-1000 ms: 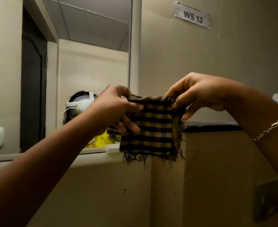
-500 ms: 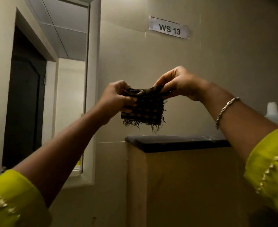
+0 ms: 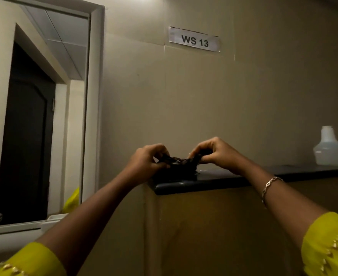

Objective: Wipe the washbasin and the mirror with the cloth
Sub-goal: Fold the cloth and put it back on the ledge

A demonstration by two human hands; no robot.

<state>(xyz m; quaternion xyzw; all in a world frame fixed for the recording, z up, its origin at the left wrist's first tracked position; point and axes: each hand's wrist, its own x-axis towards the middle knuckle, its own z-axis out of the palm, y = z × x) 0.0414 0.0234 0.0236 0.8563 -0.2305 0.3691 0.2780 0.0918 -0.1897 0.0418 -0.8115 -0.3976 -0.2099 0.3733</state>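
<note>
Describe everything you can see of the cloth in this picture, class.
The cloth is dark and bunched into a low, crumpled strip, its pattern hard to make out in the dim light. Loose threads fringe its right end. It looks like thin woven fabric. The left hand pinches one end and the right hand pinches the other. It sits low over the near corner of the dark ledge, seemingly resting on it, to the right of the mirror.

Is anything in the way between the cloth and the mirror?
Nothing visible. Both hands, left and right, hold the cloth low over the dark ledge. The mirror is off to the left, with only bare wall between them.
</note>
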